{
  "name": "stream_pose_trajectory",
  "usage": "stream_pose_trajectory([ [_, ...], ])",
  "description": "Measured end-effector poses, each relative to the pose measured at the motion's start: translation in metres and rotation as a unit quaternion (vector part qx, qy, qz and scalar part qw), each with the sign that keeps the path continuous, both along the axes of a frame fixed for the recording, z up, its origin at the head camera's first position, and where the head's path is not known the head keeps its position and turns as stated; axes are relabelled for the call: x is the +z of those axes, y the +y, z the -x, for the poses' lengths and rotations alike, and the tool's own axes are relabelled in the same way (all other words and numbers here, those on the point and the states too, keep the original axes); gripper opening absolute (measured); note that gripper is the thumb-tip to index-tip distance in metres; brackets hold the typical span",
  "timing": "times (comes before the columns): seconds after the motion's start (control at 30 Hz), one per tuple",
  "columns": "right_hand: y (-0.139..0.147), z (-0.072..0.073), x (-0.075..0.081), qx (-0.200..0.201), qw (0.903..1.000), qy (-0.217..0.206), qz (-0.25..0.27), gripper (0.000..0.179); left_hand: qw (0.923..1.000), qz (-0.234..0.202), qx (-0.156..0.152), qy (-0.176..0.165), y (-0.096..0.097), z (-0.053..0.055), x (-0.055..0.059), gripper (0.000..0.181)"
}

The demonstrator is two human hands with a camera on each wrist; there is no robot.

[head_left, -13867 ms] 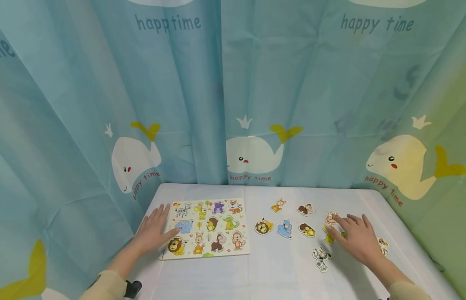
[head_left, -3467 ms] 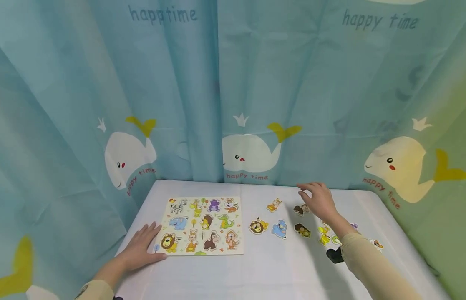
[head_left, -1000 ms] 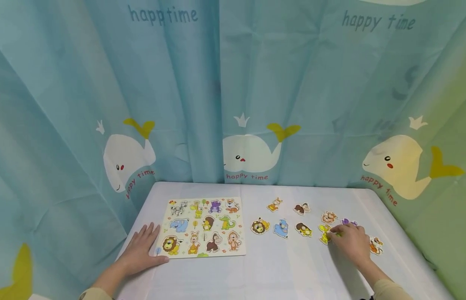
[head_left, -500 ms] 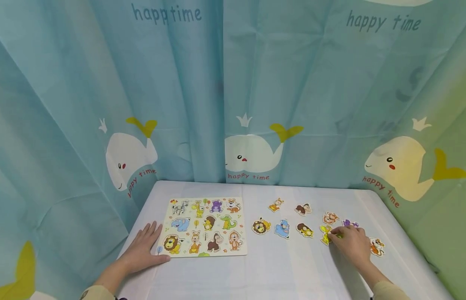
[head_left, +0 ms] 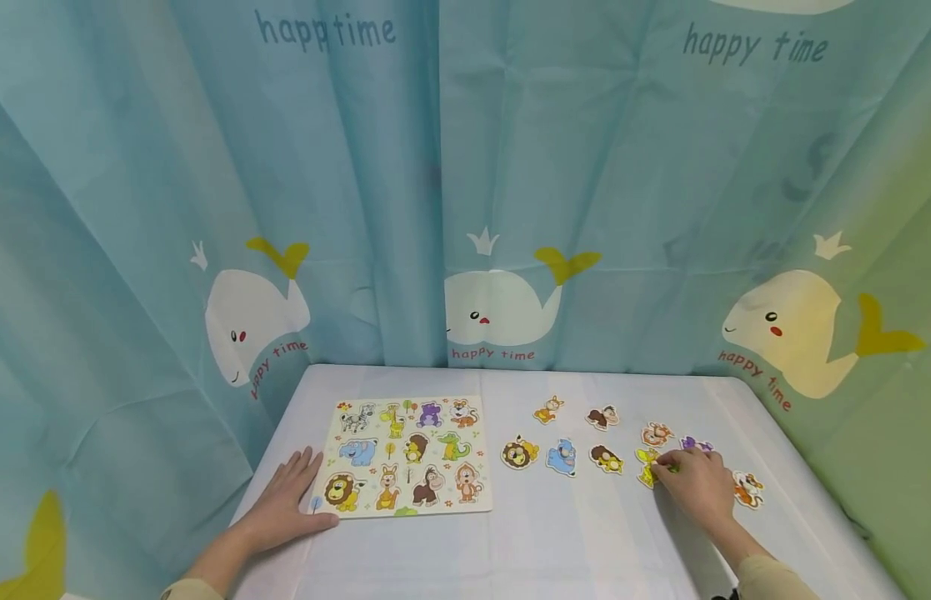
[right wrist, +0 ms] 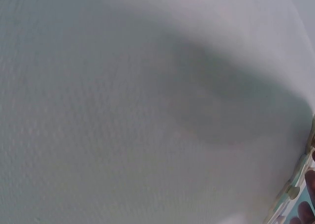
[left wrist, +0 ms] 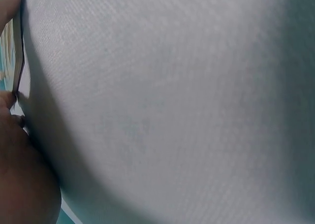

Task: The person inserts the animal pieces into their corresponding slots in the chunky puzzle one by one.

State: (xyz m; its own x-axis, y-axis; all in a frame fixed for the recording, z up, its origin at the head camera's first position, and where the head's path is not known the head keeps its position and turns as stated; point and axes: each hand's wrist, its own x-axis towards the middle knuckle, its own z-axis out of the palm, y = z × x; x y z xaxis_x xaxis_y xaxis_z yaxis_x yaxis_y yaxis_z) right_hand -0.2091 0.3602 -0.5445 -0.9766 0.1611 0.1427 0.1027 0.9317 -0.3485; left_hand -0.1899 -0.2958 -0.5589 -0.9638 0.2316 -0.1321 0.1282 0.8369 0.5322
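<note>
In the head view my left hand (head_left: 279, 504) lies with fingers spread beside the animal puzzle board (head_left: 411, 510), its fingers and thumb along the board's left edge and lower left corner. Over on the right, my right hand (head_left: 701, 487) reaches down with bent fingers, thumb and index finger pinching at the right side of the yellow giraffe puzzle piece (head_left: 646, 469). A bit of a green piece (head_left: 674, 468) peeks out beneath those fingers, mostly hidden. In the right wrist view, a knob (right wrist: 294, 192) and fingertips (right wrist: 306, 213) show at the right edge.
Left of the right hand lie loose kangaroo (head_left: 548, 410), gorilla (head_left: 603, 417), lion (head_left: 519, 452), elephant (head_left: 562, 457) and hedgehog (head_left: 607, 459) pieces. Around it are monkey (head_left: 657, 434), purple (head_left: 695, 446) and tiger (head_left: 748, 490) pieces. A whale-print curtain (head_left: 382, 208) hangs behind the table.
Since the oldest frame, the loose zebra piece has gone from the right side. My right hand came down from above the gorilla piece to the giraffe piece and has hardly moved over the last second.
</note>
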Motion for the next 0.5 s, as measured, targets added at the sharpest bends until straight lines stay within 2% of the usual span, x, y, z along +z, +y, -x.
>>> stream_pose_trajectory([
  [0.3, -0.0034, -0.0008, 0.0021, 0.014, 0.9995, 0.028, -0.008, 0.016, 0.9999, -0.009, 0.003, -0.012, 0.0003, 0.0002, 0.0006, 0.118],
  [0.5, -0.0061, 0.001, 0.009, 0.025, 0.9981, 0.055, -0.011, 0.016, 1.0, -0.008, 0.0, 0.001, -0.0001, -0.0007, 0.0008, 0.116],
])
